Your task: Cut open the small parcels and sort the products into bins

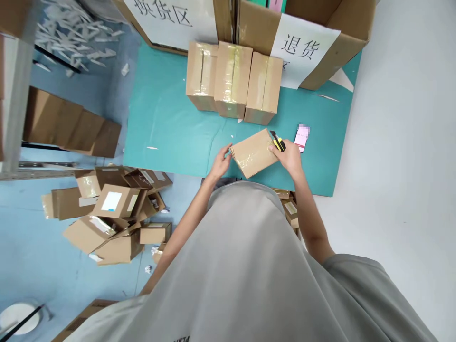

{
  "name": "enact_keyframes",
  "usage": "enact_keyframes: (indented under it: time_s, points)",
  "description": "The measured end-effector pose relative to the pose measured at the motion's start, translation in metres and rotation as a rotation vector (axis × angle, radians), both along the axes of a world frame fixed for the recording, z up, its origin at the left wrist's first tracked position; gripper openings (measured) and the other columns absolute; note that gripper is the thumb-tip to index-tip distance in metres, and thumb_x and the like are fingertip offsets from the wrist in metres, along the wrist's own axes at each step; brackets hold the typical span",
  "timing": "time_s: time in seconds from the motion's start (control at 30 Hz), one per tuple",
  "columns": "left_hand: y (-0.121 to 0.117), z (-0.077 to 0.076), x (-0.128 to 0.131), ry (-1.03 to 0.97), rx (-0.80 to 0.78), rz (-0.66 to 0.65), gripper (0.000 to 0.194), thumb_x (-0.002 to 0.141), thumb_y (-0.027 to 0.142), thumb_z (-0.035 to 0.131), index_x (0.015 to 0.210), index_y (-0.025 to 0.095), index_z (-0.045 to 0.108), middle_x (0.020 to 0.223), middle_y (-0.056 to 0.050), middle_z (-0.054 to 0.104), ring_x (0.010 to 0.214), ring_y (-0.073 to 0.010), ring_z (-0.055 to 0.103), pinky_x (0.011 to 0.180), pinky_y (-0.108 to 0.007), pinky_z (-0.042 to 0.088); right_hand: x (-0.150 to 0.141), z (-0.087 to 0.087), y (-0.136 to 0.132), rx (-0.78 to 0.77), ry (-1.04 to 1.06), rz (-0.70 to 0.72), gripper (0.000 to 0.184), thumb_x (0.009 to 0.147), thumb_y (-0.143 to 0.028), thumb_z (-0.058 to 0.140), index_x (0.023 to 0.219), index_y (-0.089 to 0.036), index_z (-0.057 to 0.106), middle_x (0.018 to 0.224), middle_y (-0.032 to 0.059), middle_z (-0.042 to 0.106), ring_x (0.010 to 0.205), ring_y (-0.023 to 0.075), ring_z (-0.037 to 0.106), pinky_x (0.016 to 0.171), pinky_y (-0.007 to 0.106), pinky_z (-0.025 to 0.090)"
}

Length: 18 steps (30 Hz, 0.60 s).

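A small taped cardboard box (252, 153) is tilted at the front of the green-topped table, between my two hands. At its left end my left hand (221, 162) grips the corner edge, its fingers partly hidden. My right hand (290, 156) is closed around a yellow and black box cutter (278, 142), with its fingers also against the box's right end. Just beyond the right hand lies a phone (301, 137) with a lit pink screen.
Three taped boxes (232, 78) stand in a row on the green table (171, 123). Behind them are large open cartons (256, 23) with paper signs. Opened boxes (117, 204) are heaped on the floor at left, near a shelf (17, 104). A white wall (399, 118) borders the right.
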<state>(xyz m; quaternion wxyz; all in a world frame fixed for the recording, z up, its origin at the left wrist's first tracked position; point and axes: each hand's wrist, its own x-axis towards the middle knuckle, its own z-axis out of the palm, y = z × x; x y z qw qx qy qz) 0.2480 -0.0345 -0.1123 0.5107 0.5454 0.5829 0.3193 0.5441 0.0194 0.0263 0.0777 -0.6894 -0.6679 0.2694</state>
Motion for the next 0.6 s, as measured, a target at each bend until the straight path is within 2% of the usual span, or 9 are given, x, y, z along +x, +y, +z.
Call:
enact_keyframes:
  time_s: [0.1, 0.17, 0.23, 0.3, 0.43, 0.6]
  points:
    - [0.006, 0.035, -0.008, -0.121, 0.009, 0.087, 0.053, 0.112, 0.055, 0.051, 0.149, 0.021, 0.071, 0.158, -0.015, 0.071, 0.147, -0.0342, 0.066, 0.118, -0.054, 0.060, -0.004, 0.010, -0.012, 0.083, -0.018, 0.015, 0.045, 0.114, -0.053, 0.056, 0.128, -0.014, 0.075, 0.125, 0.0212, 0.080, 0.115, 0.0351, 0.074, 0.102, 0.044, 0.057]
    - [0.011, 0.055, -0.009, -0.110, 0.019, 0.085, 0.050, 0.105, 0.056, 0.068, 0.137, 0.019, 0.077, 0.144, -0.015, 0.078, 0.136, -0.0341, 0.072, 0.109, -0.050, 0.065, -0.010, 0.022, -0.026, 0.110, -0.019, 0.000, 0.050, 0.119, -0.050, 0.044, 0.147, -0.015, 0.066, 0.138, 0.0234, 0.078, 0.124, 0.0366, 0.073, 0.106, 0.047, 0.057]
    - [0.017, 0.068, -0.009, -0.083, 0.018, 0.068, 0.050, 0.097, 0.055, 0.081, 0.129, 0.016, 0.079, 0.133, -0.015, 0.081, 0.127, -0.0337, 0.075, 0.104, -0.048, 0.067, -0.020, 0.037, -0.042, 0.051, -0.027, 0.009, 0.053, 0.120, -0.043, 0.035, 0.160, -0.015, 0.055, 0.144, 0.0232, 0.076, 0.125, 0.0364, 0.075, 0.104, 0.046, 0.059]
    - [0.022, 0.075, -0.009, -0.072, 0.005, 0.054, 0.053, 0.092, 0.056, 0.086, 0.124, 0.015, 0.080, 0.125, -0.015, 0.083, 0.121, -0.0329, 0.077, 0.099, -0.047, 0.068, -0.034, 0.051, -0.059, -0.071, -0.036, 0.090, 0.053, 0.119, -0.037, 0.035, 0.164, -0.016, 0.051, 0.141, 0.0215, 0.079, 0.119, 0.0362, 0.078, 0.098, 0.044, 0.060]
    - [0.030, 0.083, -0.010, -0.071, -0.040, 0.051, 0.062, 0.083, 0.068, 0.090, 0.116, 0.016, 0.081, 0.118, -0.013, 0.085, 0.114, -0.0312, 0.079, 0.092, -0.041, 0.068, -0.066, 0.065, -0.079, -0.268, -0.051, 0.323, 0.054, 0.116, -0.039, 0.048, 0.164, -0.018, 0.059, 0.128, 0.0173, 0.086, 0.109, 0.0366, 0.082, 0.094, 0.039, 0.059]
    - [0.033, 0.092, -0.010, -0.083, -0.084, 0.062, 0.069, 0.073, 0.077, 0.093, 0.107, 0.018, 0.082, 0.112, -0.012, 0.086, 0.109, -0.0312, 0.080, 0.088, -0.039, 0.068, -0.092, 0.068, -0.078, -0.273, -0.084, 0.368, 0.058, 0.115, -0.045, 0.054, 0.168, -0.022, 0.061, 0.135, 0.0170, 0.085, 0.119, 0.0379, 0.081, 0.099, 0.039, 0.058]
